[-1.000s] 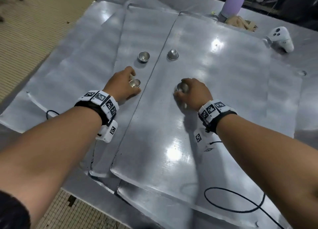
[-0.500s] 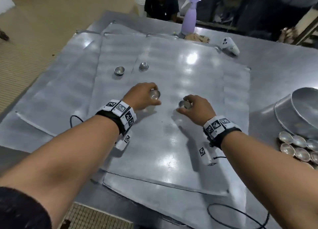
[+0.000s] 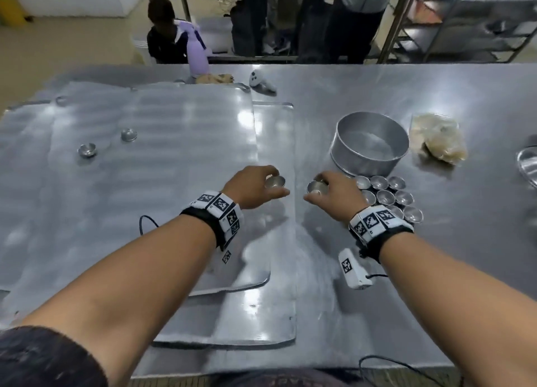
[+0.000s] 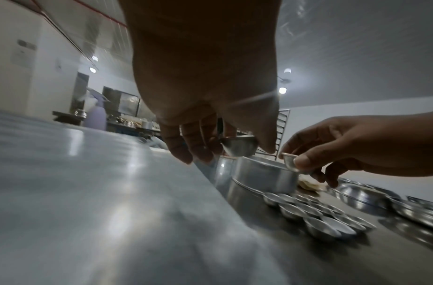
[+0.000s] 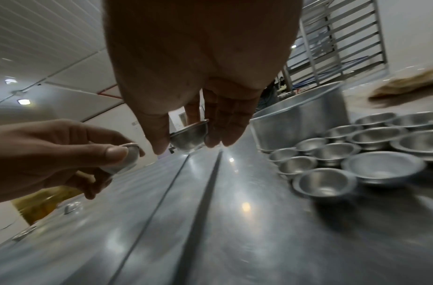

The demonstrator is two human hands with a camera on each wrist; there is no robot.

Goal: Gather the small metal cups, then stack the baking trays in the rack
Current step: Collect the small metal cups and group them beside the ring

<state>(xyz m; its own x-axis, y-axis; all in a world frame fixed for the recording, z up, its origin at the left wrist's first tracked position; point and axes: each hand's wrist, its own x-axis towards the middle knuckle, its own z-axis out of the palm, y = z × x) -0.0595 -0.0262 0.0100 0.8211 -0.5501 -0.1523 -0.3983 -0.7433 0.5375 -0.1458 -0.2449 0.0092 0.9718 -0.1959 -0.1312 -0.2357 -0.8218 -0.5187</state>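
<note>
My left hand (image 3: 252, 186): thumb and fingers pinched round one small metal cup (image 3: 275, 181), held mouth up, clear of the trays; my right hand (image 3: 334, 195): pinched likewise round a second cup (image 3: 316, 187), mouth up, just beside the first; both carried above the seam between the baking trays (image 3: 180, 142) and the bare steel table (image 3: 470, 241); gathered cups (image 3: 388, 196): a close cluster on the table, mouths up, just right of my right hand, touching one another, at the foot of a round metal tin (image 3: 369, 145); loose cups: two on the trays, well apart to the far left, one mouth up (image 3: 87, 150), one overturned (image 3: 128, 134); trays: flat, overlapping, on the table's left half; rack (image 5: 342, 36): upright behind the tin; lilac spray bottle (image 3: 196, 52) and white controller (image 3: 257, 78) at the far edge; wristbands (image 3: 222, 209): black-and-white square code markers only; no readable lettering or brand anywhere
</note>
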